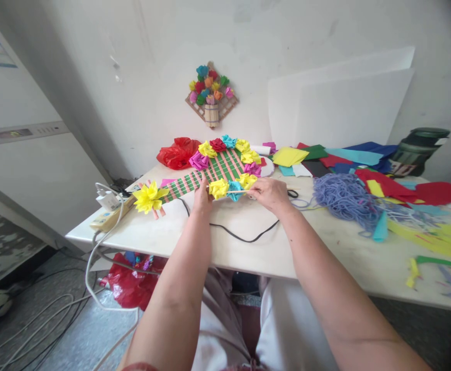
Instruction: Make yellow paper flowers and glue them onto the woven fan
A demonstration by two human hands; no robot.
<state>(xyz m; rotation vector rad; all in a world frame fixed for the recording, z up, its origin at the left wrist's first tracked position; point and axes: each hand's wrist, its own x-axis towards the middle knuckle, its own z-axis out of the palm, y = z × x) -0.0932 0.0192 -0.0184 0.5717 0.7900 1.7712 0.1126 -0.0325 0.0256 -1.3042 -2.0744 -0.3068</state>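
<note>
A woven green and pink guitar-shaped craft (187, 184) is tilted up above the table, with crumpled paper flowers in yellow, red, blue and magenta along its rim. My left hand (203, 197) is closed on its lower edge, where the narrow neck meets the wide body. A large yellow flower (149, 197) sits at the neck's far left end. Across the front of the lower flowers lies a thin wooden stick (231, 192). My right hand (270, 195) pinches this stick beside the yellow and blue flowers; its fingertips are partly hidden.
A white table (244, 252) carries a tangle of blue-purple yarn (343, 198), coloured paper sheets (291, 155) and a dark green bottle (418, 150). A black cord (244, 238) lies in front of the craft. At the left are a power strip (111, 216) and a red plastic bag (179, 152).
</note>
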